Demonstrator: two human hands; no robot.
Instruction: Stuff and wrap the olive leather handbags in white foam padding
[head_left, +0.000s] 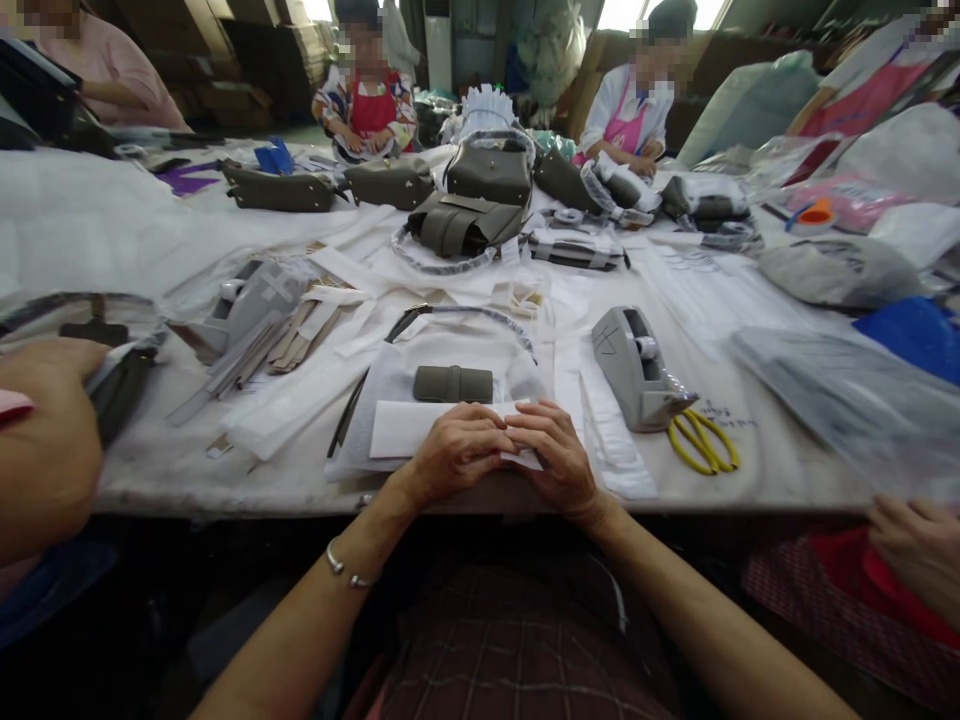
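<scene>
At the near table edge my left hand and my right hand meet, fingers curled and closed over the near edge of a white paper sheet. The fingertips nearly touch, and part of the sheet is hidden beneath them. Under the sheet lies a handbag covered in white wrapping. Its dark olive closure tab shows just beyond my fingers, and its wrapped handle arches away on the far side. To the right of my right hand stand a grey tape dispenser and yellow-handled scissors.
Another tape dispenser and card strips lie to the left. Several olive handbags stand farther back. Neighbours' hands show at left and right, the latter by a clear plastic bag. People work across the table.
</scene>
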